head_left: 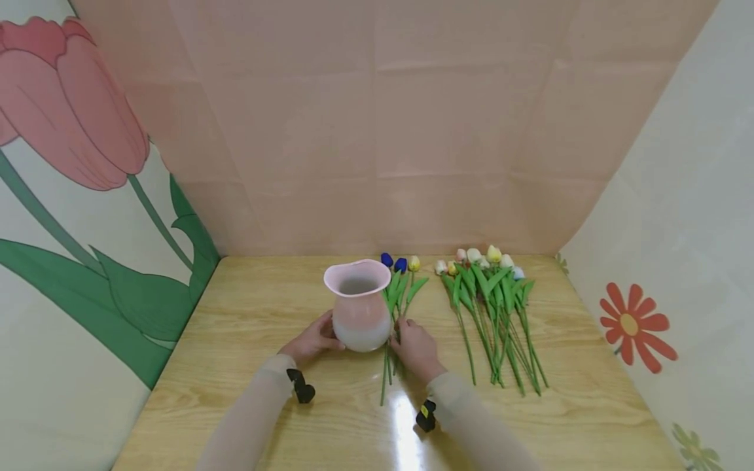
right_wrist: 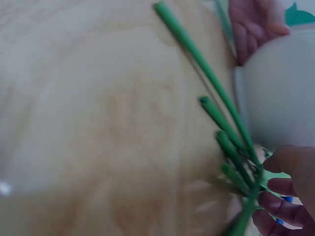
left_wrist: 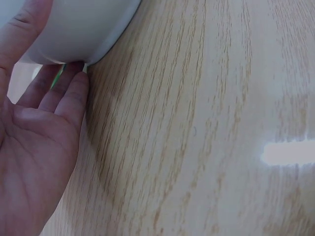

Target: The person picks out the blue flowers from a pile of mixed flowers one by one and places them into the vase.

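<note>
A pink-and-white vase [head_left: 360, 320] with a wavy rim stands upright over the table, in front of me. My left hand [head_left: 315, 340] grips its lower left side. In the left wrist view, the thumb lies along the vase wall [left_wrist: 93, 29] and the fingertips tuck in at its base edge. Close against the vase's right side, my right hand [head_left: 417, 348] has curled fingers at the green stems of a few artificial tulips [head_left: 414, 263], two blue and one yellow. Its thumb and fingertips meet the stems [right_wrist: 216, 88] in the right wrist view. The vase hides part of these tulips.
A larger bunch of artificial tulips [head_left: 495, 294], white, yellow and pink, lies to the right on the wooden table [head_left: 235, 314]. A pink backdrop [head_left: 377, 131] rises behind the table, and flower-printed panels flank both sides.
</note>
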`<state>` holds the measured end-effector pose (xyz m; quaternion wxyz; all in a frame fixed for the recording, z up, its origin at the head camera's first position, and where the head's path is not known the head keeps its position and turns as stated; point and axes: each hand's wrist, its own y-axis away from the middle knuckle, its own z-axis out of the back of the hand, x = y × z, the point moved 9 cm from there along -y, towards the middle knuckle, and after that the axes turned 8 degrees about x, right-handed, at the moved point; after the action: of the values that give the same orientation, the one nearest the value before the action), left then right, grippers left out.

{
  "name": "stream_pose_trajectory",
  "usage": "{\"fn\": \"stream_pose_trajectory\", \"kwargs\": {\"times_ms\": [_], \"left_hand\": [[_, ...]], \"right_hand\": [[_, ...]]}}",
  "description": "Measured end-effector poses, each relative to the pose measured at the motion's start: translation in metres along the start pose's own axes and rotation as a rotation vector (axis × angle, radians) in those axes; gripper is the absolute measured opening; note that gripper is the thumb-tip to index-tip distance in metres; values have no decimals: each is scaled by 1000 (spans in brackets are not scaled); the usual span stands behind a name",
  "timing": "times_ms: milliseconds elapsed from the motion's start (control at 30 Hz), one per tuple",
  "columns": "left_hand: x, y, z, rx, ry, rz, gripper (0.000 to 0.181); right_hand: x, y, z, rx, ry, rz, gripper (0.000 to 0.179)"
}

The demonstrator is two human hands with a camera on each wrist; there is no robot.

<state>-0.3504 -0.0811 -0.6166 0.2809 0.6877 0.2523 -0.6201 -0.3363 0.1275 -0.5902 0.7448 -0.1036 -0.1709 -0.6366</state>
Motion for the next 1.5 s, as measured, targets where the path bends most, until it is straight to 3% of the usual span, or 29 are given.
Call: {"fn": "stream_pose_trajectory", "kwargs": {"times_ms": [267,467,767,967,1333,1500], "left_hand": [[1,0,0,-9,17,5,86],[-1,0,-1,-11,21,11,86],[-1,1,0,-16,6,12,87],[0,0,1,-15,-14,12,86],[-1,-2,1,-8,-32,-4,84],[-4,-1,0,-8,-29,-11,84]], "right_hand": [[5,4,-7,-55,49,47,17],[2,1,-6,-60,-3,41,13],[3,2,9,-143,-62,51,11],[4,3,30,-228,-97,60,10],[-8,4,87,-418,-153,97,10],[-25,8,104,-456,-185,53,22]]}}
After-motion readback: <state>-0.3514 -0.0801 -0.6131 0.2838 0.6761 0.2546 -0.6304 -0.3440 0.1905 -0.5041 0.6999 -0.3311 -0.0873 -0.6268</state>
